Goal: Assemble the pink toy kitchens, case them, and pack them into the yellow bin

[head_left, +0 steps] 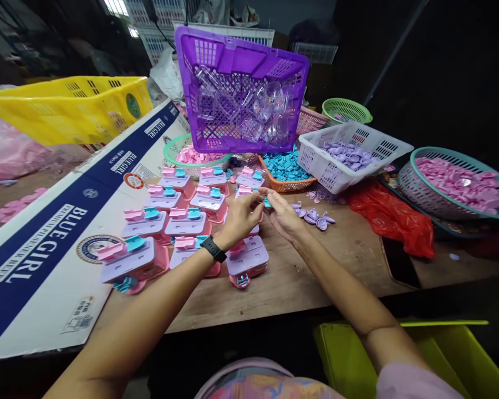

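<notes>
Both hands meet over the right end of several rows of small pink boxes with lilac tops (186, 224). Pink and blue pieces stand on most of these tops. A small blue piece (267, 203) shows between my fingertips. My right hand (283, 216) is closed round it, thumb and fingers together. My left hand (243, 216), with a black watch on the wrist, is pinched close beside it; what it grips is hidden. Just below my left hand is a box (249, 257) with a pink piece on its lilac top. Loose lilac pieces (318, 219) lie right of my right hand.
Behind the boxes, a purple basket (243, 145) of clear parts stands tilted above an orange basket (289, 185) of blue pieces. A white basket (330, 172), a teal basket (416, 188), red plastic (393, 216) and a phone (399, 263) are right. A carton (66, 238) lies left.
</notes>
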Demonstrator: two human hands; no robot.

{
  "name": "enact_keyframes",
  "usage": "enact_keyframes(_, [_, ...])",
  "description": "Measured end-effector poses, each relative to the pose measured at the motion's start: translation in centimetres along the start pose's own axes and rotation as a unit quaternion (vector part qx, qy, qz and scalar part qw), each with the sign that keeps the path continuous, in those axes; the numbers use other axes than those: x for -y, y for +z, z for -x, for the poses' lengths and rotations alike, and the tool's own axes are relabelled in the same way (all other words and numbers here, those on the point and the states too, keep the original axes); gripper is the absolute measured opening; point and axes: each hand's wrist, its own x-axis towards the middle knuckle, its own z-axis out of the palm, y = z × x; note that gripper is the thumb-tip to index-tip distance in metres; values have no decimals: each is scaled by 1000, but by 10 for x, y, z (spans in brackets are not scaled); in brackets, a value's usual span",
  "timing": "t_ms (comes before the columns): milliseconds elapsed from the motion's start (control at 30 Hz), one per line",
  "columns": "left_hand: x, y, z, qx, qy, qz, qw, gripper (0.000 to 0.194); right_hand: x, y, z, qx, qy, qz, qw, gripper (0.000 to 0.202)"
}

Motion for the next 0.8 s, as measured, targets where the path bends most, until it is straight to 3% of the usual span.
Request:
enact_keyframes(100, [-2,-7,0,9,-46,28,999,13,2,-5,4,39,15,33,999,44])
enact_keyframes(200, [0,-15,-3,36,-131,111,984,16,6,-17,6,52,-57,141,987,42])
enact_keyframes(333, [4,-27,-9,94,-158,87,979,21,9,-31,1,16,-191,368,910,15])
enact_keyframes(400, [7,-33,-8,105,-148,28,983,22,4,-35,-5,17,-182,405,896,14])
enact_keyframes(567, [22,-40,6,65,-42,-154,985,17,-21,-41,-25,58,-87,405,908,20])
enact_keyframes(667, [29,-40,16,118,15,-214,969,33,-29,-39,-32,77,-87,431,895,20])
enact_keyframes(800, [27,-39,21,208,11,-252,945,57,-26,-34,-40,124,-126,461,870,17])
